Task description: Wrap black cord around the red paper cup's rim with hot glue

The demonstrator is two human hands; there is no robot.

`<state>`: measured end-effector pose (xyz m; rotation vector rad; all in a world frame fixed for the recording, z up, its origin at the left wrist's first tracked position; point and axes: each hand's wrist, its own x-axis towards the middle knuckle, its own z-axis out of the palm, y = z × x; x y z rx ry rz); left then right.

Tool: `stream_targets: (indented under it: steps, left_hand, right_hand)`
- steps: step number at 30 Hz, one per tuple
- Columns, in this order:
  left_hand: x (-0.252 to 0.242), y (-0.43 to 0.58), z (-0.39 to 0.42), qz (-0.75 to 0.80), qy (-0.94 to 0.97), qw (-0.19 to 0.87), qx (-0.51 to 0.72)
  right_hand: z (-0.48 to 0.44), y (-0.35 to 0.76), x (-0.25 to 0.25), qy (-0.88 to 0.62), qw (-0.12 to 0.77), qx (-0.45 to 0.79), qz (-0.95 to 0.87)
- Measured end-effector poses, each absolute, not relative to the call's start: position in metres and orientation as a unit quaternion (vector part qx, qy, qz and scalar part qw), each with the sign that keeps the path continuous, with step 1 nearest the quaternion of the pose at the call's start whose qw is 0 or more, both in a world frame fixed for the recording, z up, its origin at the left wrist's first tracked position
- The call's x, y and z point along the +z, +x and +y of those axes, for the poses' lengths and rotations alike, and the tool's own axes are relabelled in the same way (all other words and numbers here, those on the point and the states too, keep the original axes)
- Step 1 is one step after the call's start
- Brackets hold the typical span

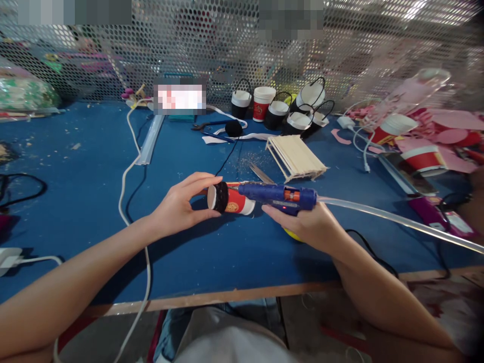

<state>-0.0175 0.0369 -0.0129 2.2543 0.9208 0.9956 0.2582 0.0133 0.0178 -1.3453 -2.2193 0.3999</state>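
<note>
My left hand [185, 204] grips a red and white paper cup [238, 201] by its base end, thumb below and fingers above. The cup lies on its side with its mouth towards the right. Black yarn [220, 196] is wound around the end near my fingers, and a strand runs up to a black yarn ball [233, 128]. In my right hand [313, 224] is a blue glue gun [280, 195], fingers wrapped round its handle. Its nozzle points left at the cup, close to the yarn. A long clear glue stick [401, 219] sticks out of its back.
Behind stand several cups [278, 113], most black-wrapped with cord handles. A bundle of wooden sticks [297, 156], scissors [260, 173] and pliers [212, 124] lie ahead. Pink scraps [449, 126] and cups fill the right. A white cable [123, 191] crosses under my left forearm.
</note>
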Motion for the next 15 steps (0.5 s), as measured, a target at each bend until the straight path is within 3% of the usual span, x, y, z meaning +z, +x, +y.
stream_targets:
  steps: [10,15]
  left_hand:
    - [-0.010,-0.019,0.035,0.321,0.882,0.143,0.314]
    - [-0.011,-0.019,0.036,0.327,0.880,0.147,0.310]
  right_hand:
    - [0.013,0.243,0.023,-0.521,0.306,0.230,-0.763]
    - [0.016,0.246,0.023,-0.526,0.293,0.355,-0.715]
